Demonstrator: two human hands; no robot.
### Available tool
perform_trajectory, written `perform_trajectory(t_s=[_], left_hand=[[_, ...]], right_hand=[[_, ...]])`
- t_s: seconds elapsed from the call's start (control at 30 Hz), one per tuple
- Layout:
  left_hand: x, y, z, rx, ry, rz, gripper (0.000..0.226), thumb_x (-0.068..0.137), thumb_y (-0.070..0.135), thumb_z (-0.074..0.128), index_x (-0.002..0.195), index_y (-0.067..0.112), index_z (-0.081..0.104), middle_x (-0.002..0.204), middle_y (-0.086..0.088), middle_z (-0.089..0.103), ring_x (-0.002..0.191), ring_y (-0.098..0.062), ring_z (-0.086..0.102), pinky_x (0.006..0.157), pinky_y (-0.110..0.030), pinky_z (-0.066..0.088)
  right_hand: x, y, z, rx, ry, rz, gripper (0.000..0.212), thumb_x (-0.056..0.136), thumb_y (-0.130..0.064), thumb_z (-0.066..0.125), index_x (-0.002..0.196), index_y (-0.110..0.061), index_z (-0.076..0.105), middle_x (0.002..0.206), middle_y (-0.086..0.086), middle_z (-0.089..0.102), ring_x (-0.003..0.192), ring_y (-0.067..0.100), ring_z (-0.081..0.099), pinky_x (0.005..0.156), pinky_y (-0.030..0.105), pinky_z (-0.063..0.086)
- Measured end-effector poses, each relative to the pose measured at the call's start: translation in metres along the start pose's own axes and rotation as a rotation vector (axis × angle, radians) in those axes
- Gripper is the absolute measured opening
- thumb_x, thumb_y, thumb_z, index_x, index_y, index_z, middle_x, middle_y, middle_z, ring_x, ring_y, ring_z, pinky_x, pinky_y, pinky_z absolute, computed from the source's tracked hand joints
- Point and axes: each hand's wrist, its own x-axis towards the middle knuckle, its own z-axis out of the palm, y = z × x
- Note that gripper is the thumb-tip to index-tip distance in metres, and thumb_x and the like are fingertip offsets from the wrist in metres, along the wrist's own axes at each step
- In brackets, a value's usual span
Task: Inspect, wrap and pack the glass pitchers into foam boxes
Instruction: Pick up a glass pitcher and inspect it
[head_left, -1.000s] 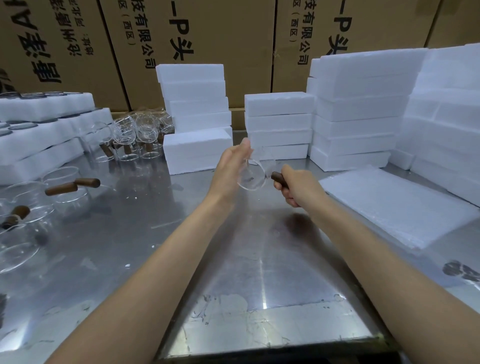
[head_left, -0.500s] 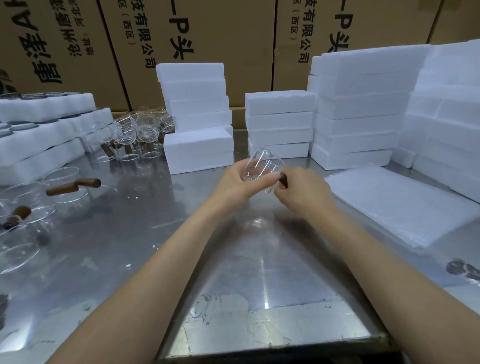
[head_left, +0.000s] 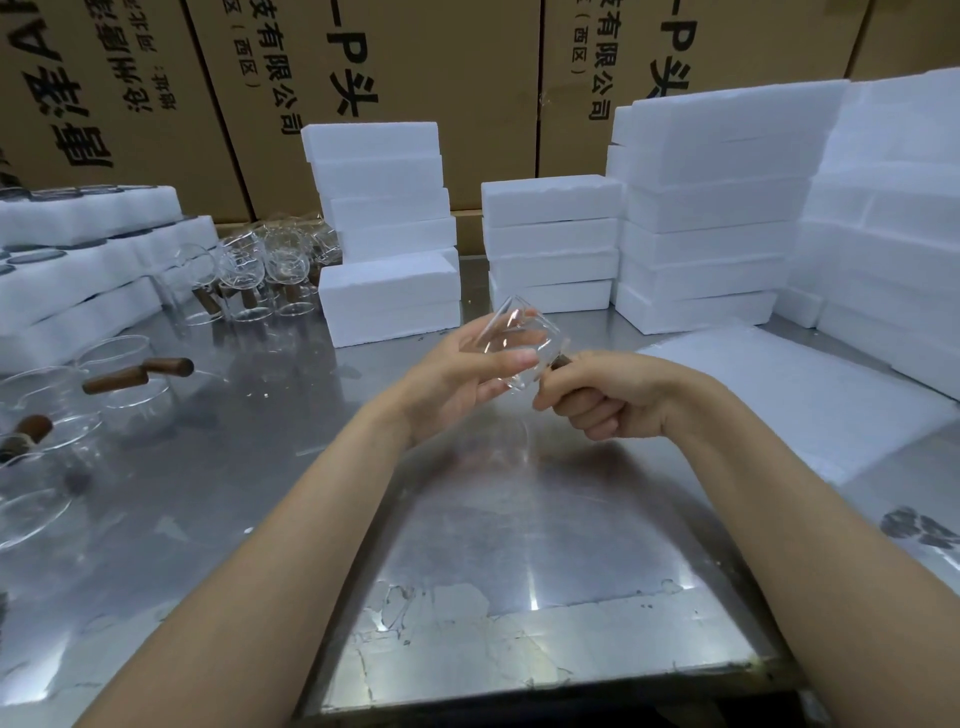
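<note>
Dim, cool, even light falls from above. The steel table (head_left: 249, 467) throws back soft glare in the lower middle of the frame and along the lower left. Faint shadows lie under the forearms. Wide-angle distortion bends the foam stacks (head_left: 883, 234) at the right edge. Focus is soft throughout; the cartons (head_left: 415, 62) at the top look slightly blurred.

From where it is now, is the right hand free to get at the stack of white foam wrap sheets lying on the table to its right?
Probably not yet: the right hand grips the wooden handle of the glass pitcher, which the left hand also holds. The path itself looks open; the foam wrap sheets lie just beside it with nothing between.
</note>
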Motion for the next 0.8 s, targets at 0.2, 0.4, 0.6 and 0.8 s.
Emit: perform_trajectory(t_s=[0.2, 0.4, 0.6, 0.8], left_hand=[[0.003, 0.001, -0.001, -0.134, 0.037, 0.031, 0.043, 0.076, 0.013, 0.067, 0.118, 0.022, 0.059, 0.111, 0.009, 0.067, 0.108, -0.015, 0.062, 0.094, -0.027, 0.049], [0.003, 0.002, -0.004, -0.155, 0.297, 0.030, 0.072, 0.068, 0.024, 0.082, 0.131, 0.018, 0.047, 0.108, 0.006, 0.067, 0.096, -0.012, 0.068, 0.082, -0.020, 0.053], [0.007, -0.004, -0.003, -0.007, 0.335, 0.060, 0.081, 0.063, 0.033, 0.086, 0.129, 0.031, 0.039, 0.128, 0.004, 0.056, 0.116, -0.011, 0.060, 0.091, -0.024, 0.050], [0.006, -0.011, -0.004, 0.441, 0.291, 0.117, 0.115, 0.059, 0.027, 0.088, 0.148, 0.033, 0.014, 0.134, 0.008, 0.040, 0.112, -0.005, 0.054, 0.081, -0.011, 0.046]], right_hand=[[-0.010, -0.004, -0.005, 0.319, -0.110, -0.005, 0.031, 0.075, -0.031, 0.063, 0.046, -0.025, 0.051, 0.039, -0.012, 0.029, 0.031, 0.002, 0.024, 0.037, 0.014, 0.019], [-0.004, -0.002, -0.005, 0.413, 0.261, -0.062, 0.026, 0.083, -0.046, 0.065, 0.081, -0.021, 0.060, 0.055, -0.010, 0.045, 0.040, 0.003, 0.038, 0.039, 0.013, 0.035], [0.003, -0.001, 0.002, 0.401, 0.499, -0.265, 0.020, 0.090, -0.038, 0.060, 0.092, -0.019, 0.066, 0.077, -0.009, 0.066, 0.051, 0.003, 0.057, 0.052, 0.015, 0.047], [0.004, 0.000, 0.000, 0.493, 0.589, -0.331, 0.015, 0.091, -0.033, 0.060, 0.086, -0.018, 0.062, 0.072, -0.008, 0.066, 0.060, 0.004, 0.066, 0.057, 0.016, 0.048]])
